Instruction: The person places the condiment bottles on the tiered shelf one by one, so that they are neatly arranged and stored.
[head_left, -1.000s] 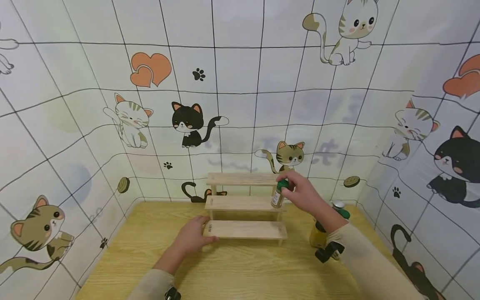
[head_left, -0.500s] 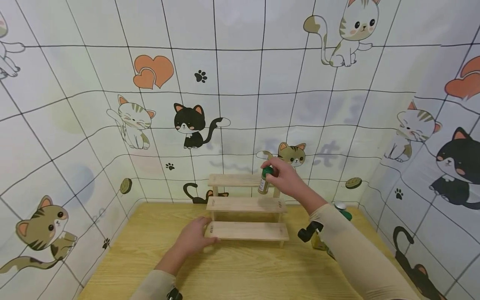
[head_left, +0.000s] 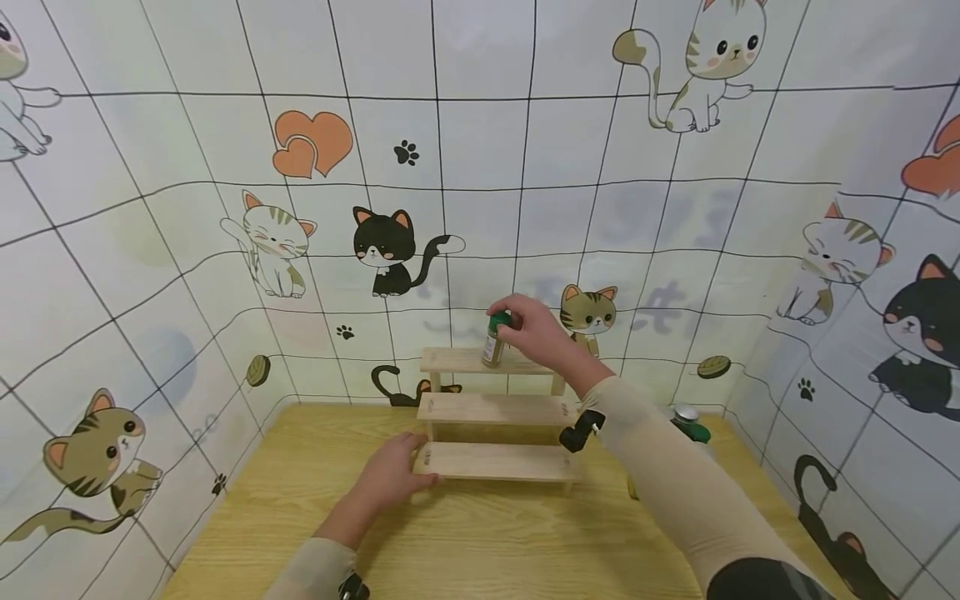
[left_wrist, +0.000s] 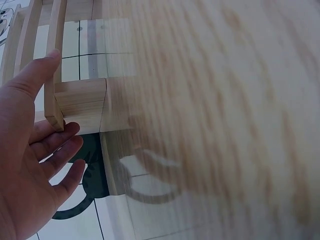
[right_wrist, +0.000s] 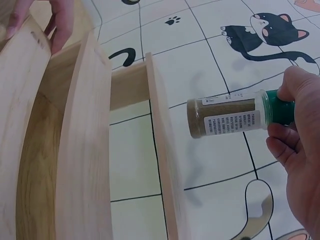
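Note:
My right hand pinches a spice jar by its green cap. The jar holds brown powder and carries a white printed label. It hangs tilted over the top tier of a three-tier wooden shelf rack; in the right wrist view a gap shows between the jar's base and the top board. At the rack's left end, my left hand holds the lowest board. The left wrist view has the thumb on that board's front edge and the fingers round its end.
A silver-capped container and a green-capped one stand right of the rack, partly hidden by my right sleeve. Cat-print sheeting walls the wooden table at the back and sides.
My right hand has carried the spice jar up and to the left, from the middle tier's right end to over the top tier. My left hand has stayed on the rack.

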